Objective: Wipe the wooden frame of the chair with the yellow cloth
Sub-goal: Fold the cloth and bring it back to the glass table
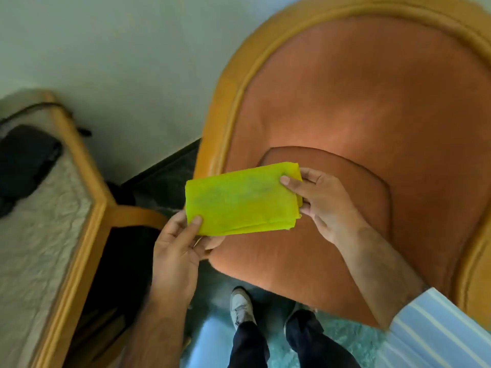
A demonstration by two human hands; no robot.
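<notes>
The folded yellow cloth [243, 199] is held flat in the air in front of the chair's seat. My left hand [178, 251] pinches its lower left corner with the thumb on top. My right hand [318, 200] grips its right edge, thumb over the upper corner. The chair has an orange padded back and seat, and its curved wooden frame [225, 102] runs up the left side and over the top. The cloth hangs just right of the frame's lower left end, apart from it.
A wooden-edged side table [79, 208] with a pale marbled top stands at the left, with a dark object [25, 160] on it. A white wall is behind. My shoes [241, 306] stand on the glossy green floor below the seat.
</notes>
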